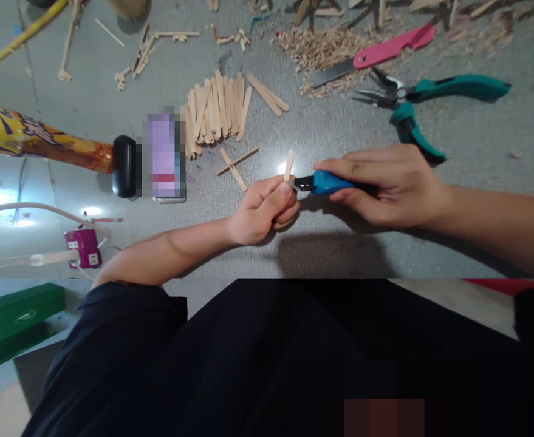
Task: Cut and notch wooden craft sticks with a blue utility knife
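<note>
My left hand (267,206) is closed around a wooden craft stick (289,162), whose upper end sticks up past my thumb. My right hand (385,188) grips a pair of blue-handled pliers (328,182). Their dark jaws point left and meet the stick right beside my left thumb; whether they bite into it I cannot tell. Two sticks laid as a cross (232,165) lie up and left of my left hand. Behind them is a row of several loose craft sticks (214,109), with a separate pair of sticks (269,95) to its right.
Green-handled long-nose pliers (401,94) and a pink-handled knife (394,47) lie beyond my right hand, near a heap of wood chips (316,48). At left are a phone (164,152), a yellow bottle (43,136) with a black cap and a purple power socket (83,247).
</note>
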Demonstrator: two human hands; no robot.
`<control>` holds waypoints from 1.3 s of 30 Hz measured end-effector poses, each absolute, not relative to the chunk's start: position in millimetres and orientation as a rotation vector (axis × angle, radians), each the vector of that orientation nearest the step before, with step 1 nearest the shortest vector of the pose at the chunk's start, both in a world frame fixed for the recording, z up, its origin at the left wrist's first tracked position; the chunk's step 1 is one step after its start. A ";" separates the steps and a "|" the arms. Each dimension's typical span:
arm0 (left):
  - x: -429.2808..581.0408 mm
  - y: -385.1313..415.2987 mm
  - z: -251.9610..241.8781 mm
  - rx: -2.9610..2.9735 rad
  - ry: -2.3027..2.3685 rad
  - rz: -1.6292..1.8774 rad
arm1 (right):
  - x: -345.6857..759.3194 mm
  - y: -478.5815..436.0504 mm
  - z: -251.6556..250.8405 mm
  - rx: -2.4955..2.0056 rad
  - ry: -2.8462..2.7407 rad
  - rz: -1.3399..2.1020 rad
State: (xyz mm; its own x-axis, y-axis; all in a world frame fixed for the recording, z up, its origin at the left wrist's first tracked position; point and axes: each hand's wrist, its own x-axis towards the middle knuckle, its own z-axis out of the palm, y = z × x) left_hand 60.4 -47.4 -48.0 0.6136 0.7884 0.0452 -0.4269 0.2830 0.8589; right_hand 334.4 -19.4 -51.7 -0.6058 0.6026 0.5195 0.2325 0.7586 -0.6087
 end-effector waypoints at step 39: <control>62.8 -43.6 -39.0 0.671 0.702 0.814 | 339.6 -8.3 -53.9 -0.670 -2.200 0.427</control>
